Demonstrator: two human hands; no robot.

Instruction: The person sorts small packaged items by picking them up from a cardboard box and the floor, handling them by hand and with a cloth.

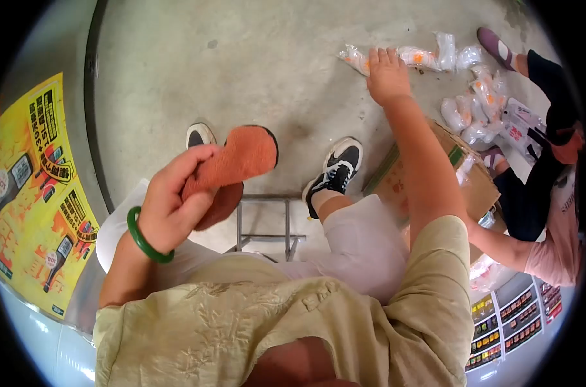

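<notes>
Head view, left hand (170, 203) pinching orange insoles (240, 158) between thumb and fingers, insoles held above lap, right hand (390, 80) extended over clear-wrapped packet (353, 58) on floor (273, 71), fingers side by side, can't tell if gripping, cardboard box (396, 173) nearby.

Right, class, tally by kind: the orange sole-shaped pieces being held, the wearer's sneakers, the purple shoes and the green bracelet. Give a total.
Orange pieces in the left hand: 2
Black-and-white sneakers: 2
Purple shoes: 2
Green bracelet: 1
Total: 7
</notes>
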